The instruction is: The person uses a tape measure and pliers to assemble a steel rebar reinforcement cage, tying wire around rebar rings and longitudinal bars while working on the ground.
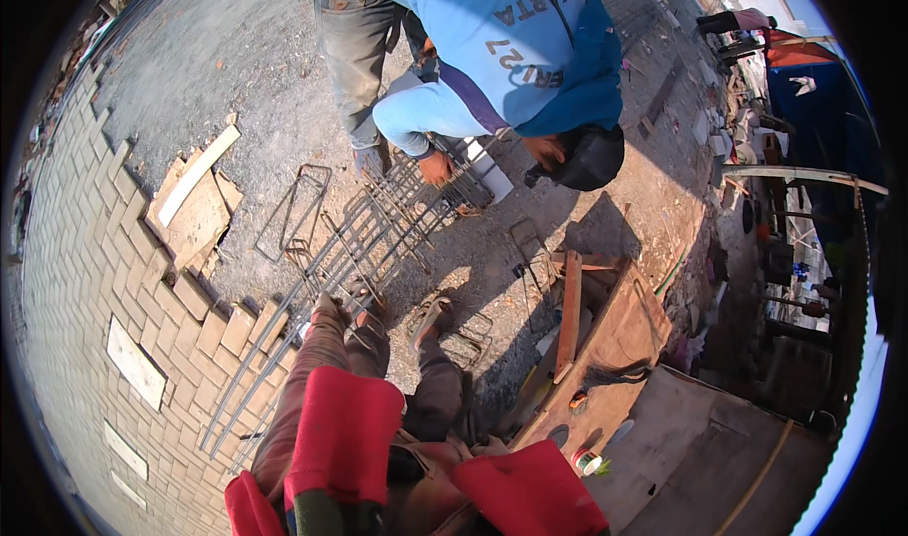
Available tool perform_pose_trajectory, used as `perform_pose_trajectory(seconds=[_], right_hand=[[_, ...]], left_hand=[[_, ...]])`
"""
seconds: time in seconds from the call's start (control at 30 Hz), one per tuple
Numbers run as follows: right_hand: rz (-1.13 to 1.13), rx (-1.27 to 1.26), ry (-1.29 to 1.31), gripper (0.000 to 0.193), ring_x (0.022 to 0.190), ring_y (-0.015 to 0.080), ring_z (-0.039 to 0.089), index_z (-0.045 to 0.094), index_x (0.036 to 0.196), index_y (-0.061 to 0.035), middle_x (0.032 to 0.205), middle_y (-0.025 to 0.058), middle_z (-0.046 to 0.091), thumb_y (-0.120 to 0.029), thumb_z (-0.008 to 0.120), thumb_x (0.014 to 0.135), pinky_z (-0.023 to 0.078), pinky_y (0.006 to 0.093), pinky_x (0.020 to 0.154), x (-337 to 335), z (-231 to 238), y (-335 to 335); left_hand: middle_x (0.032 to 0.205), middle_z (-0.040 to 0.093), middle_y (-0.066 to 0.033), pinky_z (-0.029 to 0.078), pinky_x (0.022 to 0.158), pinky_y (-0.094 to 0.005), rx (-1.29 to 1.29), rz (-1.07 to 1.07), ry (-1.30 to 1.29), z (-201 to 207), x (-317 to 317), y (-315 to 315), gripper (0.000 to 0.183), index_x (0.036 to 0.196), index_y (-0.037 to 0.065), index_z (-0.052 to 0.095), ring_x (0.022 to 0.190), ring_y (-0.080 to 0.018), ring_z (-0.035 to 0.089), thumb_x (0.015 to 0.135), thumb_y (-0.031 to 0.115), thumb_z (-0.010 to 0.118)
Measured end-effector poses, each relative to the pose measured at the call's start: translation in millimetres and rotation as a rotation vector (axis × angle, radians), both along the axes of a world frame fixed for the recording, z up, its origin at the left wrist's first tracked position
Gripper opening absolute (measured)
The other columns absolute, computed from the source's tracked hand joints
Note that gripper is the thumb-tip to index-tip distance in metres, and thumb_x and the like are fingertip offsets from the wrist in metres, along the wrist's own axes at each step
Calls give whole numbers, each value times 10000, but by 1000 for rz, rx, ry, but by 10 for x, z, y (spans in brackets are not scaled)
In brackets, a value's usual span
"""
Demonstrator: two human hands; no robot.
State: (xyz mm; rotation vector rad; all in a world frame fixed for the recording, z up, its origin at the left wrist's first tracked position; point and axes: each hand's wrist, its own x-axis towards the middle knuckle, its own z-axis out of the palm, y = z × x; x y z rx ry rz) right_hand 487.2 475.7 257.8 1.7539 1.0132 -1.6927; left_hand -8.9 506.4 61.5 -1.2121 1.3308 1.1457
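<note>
A long bundle of rebar, with thin square stirrups around part of it, lies slantwise over the ground in front of me. At its near part, what looks like my left hand reaches down to the bars, at the end of a brown sleeve. Its fingers are too small and shaded to make out. No right hand of mine can be seen; only a red garment shows on that side. Across from me a co-worker in a blue shirt bends low, one hand at the far end of the bars.
A loose bent stirrup lies left of the bundle, beside broken board. Paving blocks cover the left. A wooden bench with a tape measure stands at right. My sandalled foot is near the bars.
</note>
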Motion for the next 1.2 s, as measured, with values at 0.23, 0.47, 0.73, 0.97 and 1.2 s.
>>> perform_pose_trajectory(seconds=[0.23,0.47,0.73,0.97,1.2], right_hand=[[66,72,-209,326,718,107,500,602,1037,-40,788,20,577,-169,593,738,433,281,615,-886,878,449],[85,150,-147,329,769,116,509,598,1039,-9,856,42,592,-161,602,747,446,292,646,-659,559,339],[-139,40,-92,285,763,114,511,603,984,20,840,31,586,-139,610,747,446,289,631,-880,745,643],[-72,70,-22,205,680,134,510,596,923,-15,767,35,584,-95,565,737,451,306,625,-1190,1110,790],[97,69,-11,155,637,84,480,606,860,-31,722,-3,561,-89,514,750,414,264,566,-1189,997,800]], left_hand=[[479,320,-9,290,333,-305,-2,-38,42,-75,-42,-143,378,665,128,456,378,-171,316,835,460,396],[440,154,26,174,324,-276,28,-119,-47,-28,-109,-175,437,623,174,332,320,-133,221,871,532,363],[475,203,23,180,346,-289,55,-168,4,103,-87,-16,316,607,160,362,365,-143,201,822,387,411],[475,335,-38,248,346,-358,7,-291,108,-677,-40,-248,280,700,92,466,357,-191,315,842,322,392],[544,382,-23,256,366,-343,-162,-435,273,-973,-146,-211,198,702,107,451,381,-168,335,846,235,403]])
